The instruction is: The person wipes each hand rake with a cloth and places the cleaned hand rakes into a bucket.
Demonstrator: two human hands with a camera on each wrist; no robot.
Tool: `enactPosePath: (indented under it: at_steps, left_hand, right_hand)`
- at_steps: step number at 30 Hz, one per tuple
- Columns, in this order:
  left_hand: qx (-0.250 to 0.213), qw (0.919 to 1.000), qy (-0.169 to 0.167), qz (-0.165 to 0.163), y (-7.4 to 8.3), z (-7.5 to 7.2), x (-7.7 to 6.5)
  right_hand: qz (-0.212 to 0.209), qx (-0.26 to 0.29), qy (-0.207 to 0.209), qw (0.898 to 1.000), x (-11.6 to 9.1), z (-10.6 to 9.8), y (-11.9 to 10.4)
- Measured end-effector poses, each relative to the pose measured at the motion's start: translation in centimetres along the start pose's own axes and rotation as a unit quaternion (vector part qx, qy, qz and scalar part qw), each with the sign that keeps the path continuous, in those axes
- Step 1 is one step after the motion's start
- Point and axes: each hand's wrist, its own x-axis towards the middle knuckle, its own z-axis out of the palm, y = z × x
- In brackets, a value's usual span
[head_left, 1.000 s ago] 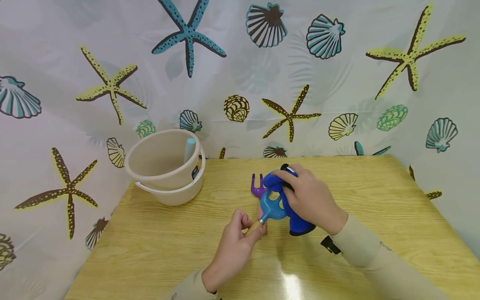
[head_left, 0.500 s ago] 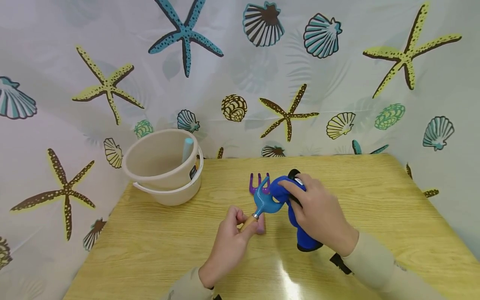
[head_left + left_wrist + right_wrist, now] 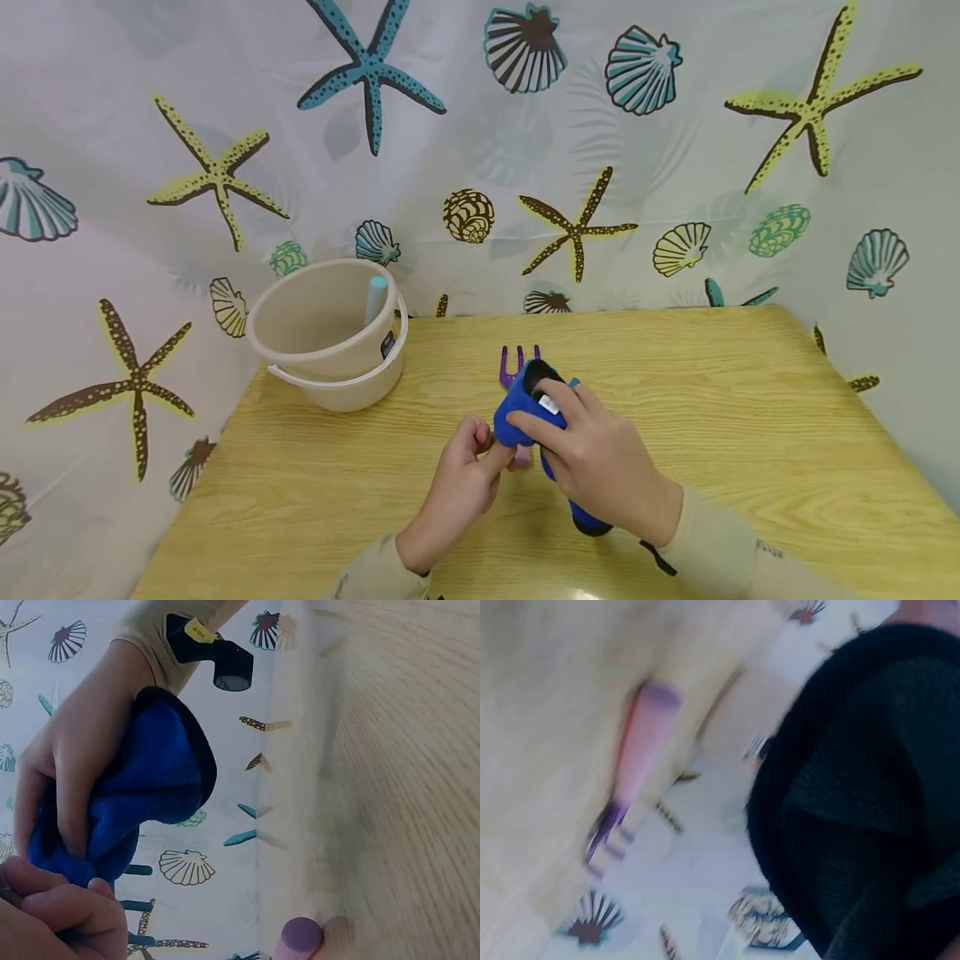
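A beige bucket [image 3: 347, 360] holds a pale-blue stick [image 3: 375, 302]; the right hand [image 3: 603, 462] pinches black-edged blue cloth [image 3: 516, 417], the left hand [image 3: 459, 487] a blue-pronged fork [image 3: 139, 870].

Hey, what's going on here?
Someone is working with both hands over a table. The right hand grips a blue cloth, bunched up close to the left hand. That left hand is curled, apparently around a blue tool that the cloth mostly hides. A purple fork with a pink handle lies on the table below them. Off to the left stands a bucket with a light blue stick in it.
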Motion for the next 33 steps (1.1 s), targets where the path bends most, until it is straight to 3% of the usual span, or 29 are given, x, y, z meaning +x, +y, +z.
enactPosePath:
  at_steps: [5,8,10,12,15,18,22,29,33]
  left_hand:
    - [0.044,0.9988,-0.003,0.021,0.4,0.0,-0.3]
    - [0.067,0.9973,-0.003,0.03,1.1,0.3,-0.6]
    - [0.075,0.9965,-0.007,0.037,1.8,0.4,-1.0]
    - [0.082,0.9957,-0.01,0.042,2.6,0.7,-1.4]
    - [0.089,0.995,-0.013,0.043,3.3,0.9,-1.7]
    - [0.098,0.994,-0.013,0.045,2.1,0.7,-1.4]
    - [0.104,0.9935,-0.012,0.045,0.1,0.2,-0.7]
    - [0.113,0.9928,-0.008,0.04,0.5,0.0,-0.7]
    - [0.108,0.9929,-0.02,0.046,1.0,-0.1,-0.9]
  right_hand:
    - [0.055,0.011,0.036,0.998,0.7,-0.3,3.1]
    - [0.104,0.056,0.02,0.993,1.2,-0.9,5.1]
    - [0.143,0.109,-0.008,0.984,1.6,-1.3,6.2]
    - [0.184,0.175,-0.046,0.966,2.0,-1.7,7.1]
    - [0.236,0.265,-0.107,0.929,2.3,-1.9,8.4]
    - [0.271,0.328,-0.163,0.89,2.2,-1.5,9.6]
    - [0.288,0.358,-0.208,0.863,1.7,-0.6,10.8]
    - [0.312,0.34,-0.232,0.856,0.7,0.3,11.9]
    - [0.329,0.353,-0.205,0.851,0.9,-0.4,12.7]
